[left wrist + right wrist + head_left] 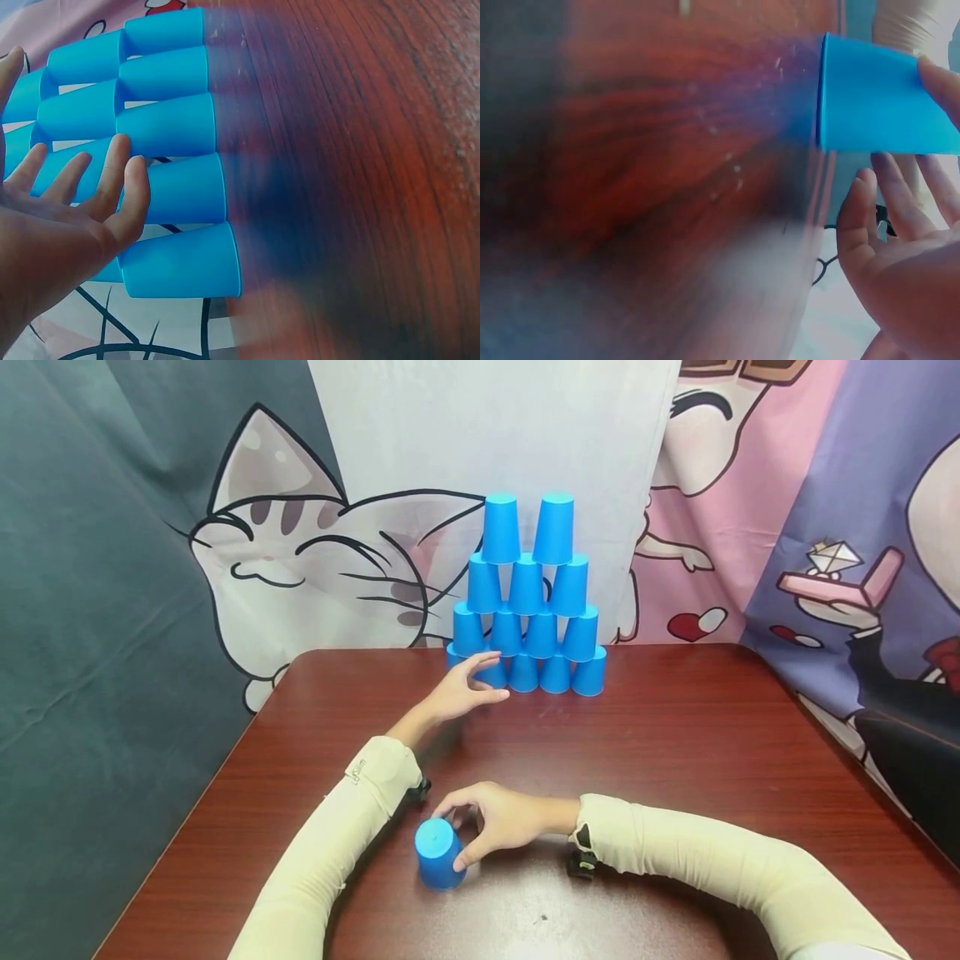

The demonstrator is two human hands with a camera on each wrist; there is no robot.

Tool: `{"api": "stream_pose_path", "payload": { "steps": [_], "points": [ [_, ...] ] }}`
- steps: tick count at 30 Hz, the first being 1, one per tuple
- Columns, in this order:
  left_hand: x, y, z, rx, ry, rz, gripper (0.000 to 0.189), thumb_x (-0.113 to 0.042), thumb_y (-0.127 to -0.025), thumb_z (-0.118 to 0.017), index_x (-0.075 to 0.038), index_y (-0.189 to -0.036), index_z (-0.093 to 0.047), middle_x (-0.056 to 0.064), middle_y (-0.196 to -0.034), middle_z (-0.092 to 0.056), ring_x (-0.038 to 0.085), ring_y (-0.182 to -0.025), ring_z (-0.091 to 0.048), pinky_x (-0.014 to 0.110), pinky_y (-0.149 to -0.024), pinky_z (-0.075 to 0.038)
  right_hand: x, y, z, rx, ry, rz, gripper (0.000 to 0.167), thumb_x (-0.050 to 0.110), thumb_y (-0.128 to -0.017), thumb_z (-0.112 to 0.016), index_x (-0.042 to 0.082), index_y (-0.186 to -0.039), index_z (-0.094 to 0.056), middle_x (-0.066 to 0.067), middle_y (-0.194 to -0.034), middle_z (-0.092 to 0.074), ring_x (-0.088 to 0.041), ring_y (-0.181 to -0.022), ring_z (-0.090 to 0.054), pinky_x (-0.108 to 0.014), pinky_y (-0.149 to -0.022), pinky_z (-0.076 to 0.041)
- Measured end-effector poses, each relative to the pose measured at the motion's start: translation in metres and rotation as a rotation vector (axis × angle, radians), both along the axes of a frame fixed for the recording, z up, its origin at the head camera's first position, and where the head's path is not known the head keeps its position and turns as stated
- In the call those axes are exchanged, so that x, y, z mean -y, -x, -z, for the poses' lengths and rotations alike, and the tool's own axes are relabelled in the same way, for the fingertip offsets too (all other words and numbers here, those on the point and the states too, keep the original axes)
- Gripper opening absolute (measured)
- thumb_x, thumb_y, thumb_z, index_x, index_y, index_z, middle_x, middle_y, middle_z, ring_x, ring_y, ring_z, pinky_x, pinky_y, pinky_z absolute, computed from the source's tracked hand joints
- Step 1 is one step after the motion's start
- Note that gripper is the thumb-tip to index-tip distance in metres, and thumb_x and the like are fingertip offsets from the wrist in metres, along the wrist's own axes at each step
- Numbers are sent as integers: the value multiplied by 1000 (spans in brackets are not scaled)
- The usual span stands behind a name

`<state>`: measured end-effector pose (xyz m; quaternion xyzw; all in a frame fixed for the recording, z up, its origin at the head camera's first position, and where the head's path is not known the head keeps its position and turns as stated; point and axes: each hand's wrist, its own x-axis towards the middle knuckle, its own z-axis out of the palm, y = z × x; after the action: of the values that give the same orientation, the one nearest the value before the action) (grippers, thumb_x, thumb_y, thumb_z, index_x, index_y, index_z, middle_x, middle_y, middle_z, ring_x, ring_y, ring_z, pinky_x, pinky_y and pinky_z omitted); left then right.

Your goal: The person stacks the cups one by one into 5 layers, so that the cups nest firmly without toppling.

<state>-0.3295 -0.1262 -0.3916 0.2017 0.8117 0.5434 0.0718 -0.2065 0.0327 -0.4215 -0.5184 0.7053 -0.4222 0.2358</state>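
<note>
An upside-down blue plastic cup [440,860] stands on the table near the front. My right hand [504,818] holds it from the right side, thumb at the front and fingers around the back; the right wrist view shows the cup [885,101] between thumb and fingers. Further back, my left hand [459,691] is spread beside the lower left of a stack of blue cups [526,585], holding nothing. Two separate cups top the stack, side by side. In the head view the left hand partly hides the bottom row.
The brown wooden table [660,743] carries the stack at its far edge. Behind hangs a cloth backdrop [405,435] with cartoon figures, close to the stacked cups. A black chair-like shape [911,768] is beyond the table's right edge.
</note>
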Motion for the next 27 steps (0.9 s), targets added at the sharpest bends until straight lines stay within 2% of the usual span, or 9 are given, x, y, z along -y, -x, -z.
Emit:
{"api": "stream_pose_path", "payload": {
  "steps": [3,8,15,22,27],
  "points": [
    [1,0,0,-5,4,-5,77,-39,-89,-73,-21,-153,-35,8,-156,-39,25,-118,-62,47,-97,-51,-3,2,0,2,10,29,50,16,-77,-86,8,-121,-64,2,-105,-69,-9,-95,-64,-32,-77,-57],
    [1,-1,-1,-28,8,-20,75,-33,-90,-73,-20,-153,-35,8,-156,-39,27,-119,-62,49,-96,-51,-14,10,-3,5,33,89,48,21,-79,-85,14,-122,-64,9,-103,-68,-10,-94,-64,-33,-72,-57],
    [3,0,-2,-49,5,-36,73,-28,-92,-73,-19,-153,-35,10,-155,-40,31,-119,-62,52,-98,-49,-31,24,-17,1,160,215,49,30,-82,-82,15,-124,-64,3,-106,-69,-17,-96,-63,-40,-71,-56],
    [4,3,-1,-41,-9,-11,72,-29,-93,-71,-17,-154,-33,13,-156,-38,35,-122,-59,56,-98,-48,-47,43,-40,-42,303,407,52,27,-83,-81,10,-129,-62,-3,-110,-70,-24,-96,-65,-46,-73,-56],
    [4,5,2,-44,-21,0,70,-25,-94,-69,-19,-153,-33,11,-155,-39,37,-128,-54,54,-99,-48,-59,56,-65,-64,378,543,52,23,-84,-80,6,-129,-61,-10,-117,-68,-27,-102,-64,-45,-82,-56]
  ]
}}
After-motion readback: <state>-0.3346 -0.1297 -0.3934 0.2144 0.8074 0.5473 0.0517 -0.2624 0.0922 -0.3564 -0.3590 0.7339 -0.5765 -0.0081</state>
